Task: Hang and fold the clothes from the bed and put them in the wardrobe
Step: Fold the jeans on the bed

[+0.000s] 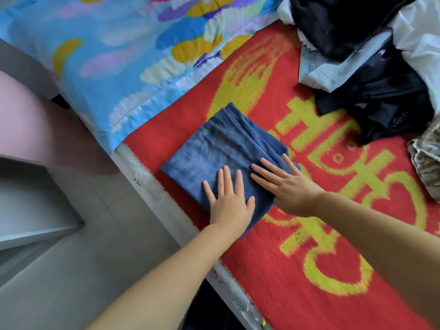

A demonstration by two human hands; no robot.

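One pair of folded jeans (221,148) is pressed flat under the left hand (229,206) and right hand (289,191), fingers straight; the pile of clothes (371,67) at 2 o'clock is seemingly untouched.

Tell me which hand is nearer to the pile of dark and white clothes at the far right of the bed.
Right. The right hand lies flat on the folded blue denim garment's right edge, the side towards the pile of dark and white clothes; the left hand presses the garment's near-left part, farther away.
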